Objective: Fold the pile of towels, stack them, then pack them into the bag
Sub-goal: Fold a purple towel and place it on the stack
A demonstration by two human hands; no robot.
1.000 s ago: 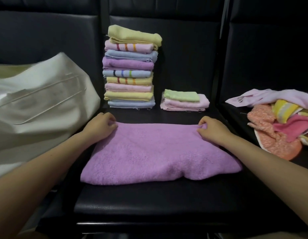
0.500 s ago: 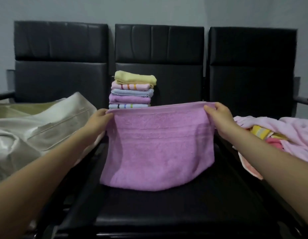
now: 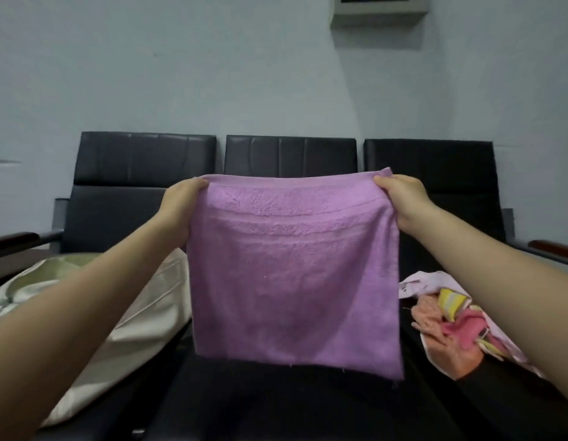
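Black seats (image 3: 142, 173) span mid-frame under a grey wall. We hold the purple towel (image 3: 292, 275) hanging at centre, left hand (image 3: 181, 208) and right hand (image 3: 403, 198) pinching its top corners. Cream bag (image 3: 142, 313) lower left; unfolded towels (image 3: 448, 316) lower right.

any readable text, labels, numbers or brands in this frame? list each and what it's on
Wall-mounted box, top right: a dark panel with pale marks that could be digits, too blurred and cropped to read.
Purple towel, held up by the left hand and right hand: no tag or print visible.
Cream bag: no print visible.
Pile of unfolded towels: patterns only, no text.
Nothing else legible.
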